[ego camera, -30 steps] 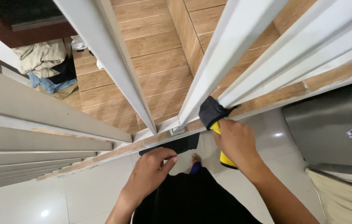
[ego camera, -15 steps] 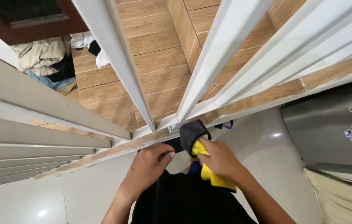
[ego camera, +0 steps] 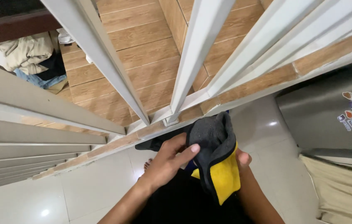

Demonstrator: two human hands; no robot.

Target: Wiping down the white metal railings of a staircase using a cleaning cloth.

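Both hands hold a cleaning cloth point(ego camera: 215, 155), dark grey on one side and yellow on the other, just below a white metal railing point(ego camera: 184, 83). My left hand point(ego camera: 167, 161) pinches the grey side with thumb and fingers. My right hand point(ego camera: 242, 159) is mostly hidden behind the cloth; only the fingertips show at its right edge. The cloth's top corner lies close to the railing's bottom rail point(ego camera: 159, 124), which runs along a wood-coloured ledge point(ego camera: 267, 81).
Beyond the railing lies a lower wooden-look floor point(ego camera: 143, 37) with a pile of clothes point(ego camera: 30, 58) at the upper left. A grey appliance with stickers point(ego camera: 333, 112) stands at the right on the white tiled floor point(ego camera: 59, 195). Stair edges point(ego camera: 18, 141) run at the left.
My right hand has drawn the cloth down and away from the railing's base toward my body. My left hand has come up and taken hold of the cloth's grey side.
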